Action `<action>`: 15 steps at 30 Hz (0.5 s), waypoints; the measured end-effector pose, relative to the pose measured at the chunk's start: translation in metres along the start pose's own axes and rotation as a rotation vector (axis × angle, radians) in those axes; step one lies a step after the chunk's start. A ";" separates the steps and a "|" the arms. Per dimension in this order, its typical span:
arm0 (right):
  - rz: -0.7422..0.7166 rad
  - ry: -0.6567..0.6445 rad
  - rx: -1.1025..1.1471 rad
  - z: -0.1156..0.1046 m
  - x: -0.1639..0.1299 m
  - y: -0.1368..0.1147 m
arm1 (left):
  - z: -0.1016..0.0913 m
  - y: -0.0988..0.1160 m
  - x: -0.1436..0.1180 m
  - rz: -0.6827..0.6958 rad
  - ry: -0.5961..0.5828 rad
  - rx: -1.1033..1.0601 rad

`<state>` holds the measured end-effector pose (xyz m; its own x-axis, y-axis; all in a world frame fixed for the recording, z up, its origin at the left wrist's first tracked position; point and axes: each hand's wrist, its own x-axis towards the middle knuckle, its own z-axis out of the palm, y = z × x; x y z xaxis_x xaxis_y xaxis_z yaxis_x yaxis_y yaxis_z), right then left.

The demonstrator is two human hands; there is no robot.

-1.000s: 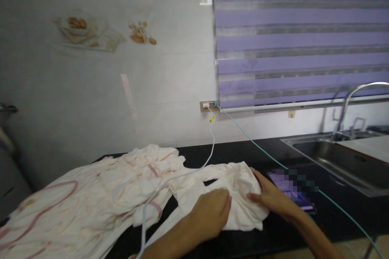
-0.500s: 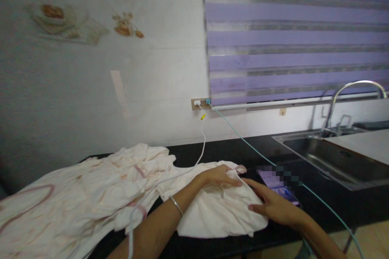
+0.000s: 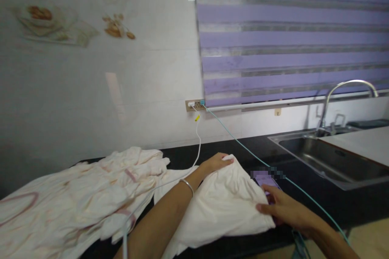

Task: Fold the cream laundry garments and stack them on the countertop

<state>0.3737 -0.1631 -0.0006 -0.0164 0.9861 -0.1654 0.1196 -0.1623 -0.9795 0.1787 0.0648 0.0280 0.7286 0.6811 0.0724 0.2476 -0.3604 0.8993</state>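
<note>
My left hand (image 3: 216, 162) lay on the far tip of the white garment (image 3: 221, 206), fingers curled together over a fold of the cloth near the back of the worktop (image 3: 328, 194). A thin bangle (image 3: 187, 185) sat on that wrist, and the forearm crossed over the cloth from the near edge. My right hand (image 3: 284, 210) rested flat at the garment's right edge, fingers straight and spread lightly, pressing the fabric down rather than clamping it; the thumb side touched the hem. Whether any cloth was tucked under the palm could not be made out.

The garment section under both hands formed a rough peak, pointing toward the back edge of the worktop and widening toward the near edge. It continued leftward into a larger crumpled mass of the same pale cloth with pink line markings (image 3: 69, 206), which covered the left part of the worktop and reached its left end.

A phone (image 3: 265, 179) lay on the dark surface just beside the right hand, partly under its fingers, screen lit. A teal cable (image 3: 231, 137) ran from the wall socket (image 3: 194, 104) down past the phone toward the near right edge. A white cable (image 3: 198, 145) dropped from the same socket and trailed across the cloth toward the near edge. A steel sink (image 3: 328, 158) with a curved tap (image 3: 343, 89) occupied the right end of the worktop, well apart from the garment.
</note>
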 end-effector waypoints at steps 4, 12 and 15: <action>-0.072 0.104 -0.152 -0.009 0.012 0.017 | -0.001 -0.011 0.016 0.066 0.068 0.179; -0.045 0.275 -0.394 -0.035 0.015 0.030 | 0.002 -0.008 0.053 0.103 0.142 0.513; -0.099 0.363 -0.490 -0.045 0.014 0.034 | 0.008 -0.004 0.064 0.066 0.155 0.633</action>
<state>0.4225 -0.1536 -0.0312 0.2773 0.9590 0.0579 0.5786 -0.1186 -0.8070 0.2289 0.1051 0.0255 0.6667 0.7114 0.2225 0.5681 -0.6782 0.4662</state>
